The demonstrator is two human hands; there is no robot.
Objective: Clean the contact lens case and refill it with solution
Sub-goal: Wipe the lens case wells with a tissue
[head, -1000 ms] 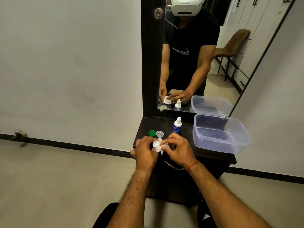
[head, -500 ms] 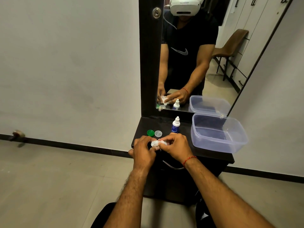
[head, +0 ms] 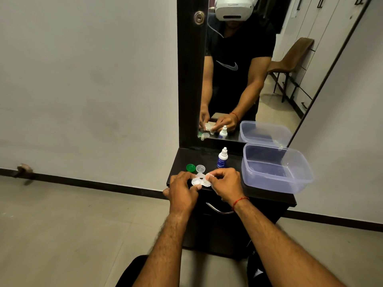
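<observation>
translucent white twin-well lens case (head: 200, 181): uncapped, two round cups joined by a bridge
axis: long side left to right, cups facing up
place: front edge of black cabinet top (head: 207, 156)
left hand (head: 182, 191): pinches left cup
right hand (head: 226, 183): pinches right cup

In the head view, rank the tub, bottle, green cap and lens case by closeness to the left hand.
1. Lens case, held by the left hand.
2. Green cap, just behind it.
3. Bottle, farther back, to the right.
4. Tub, far right.
</observation>
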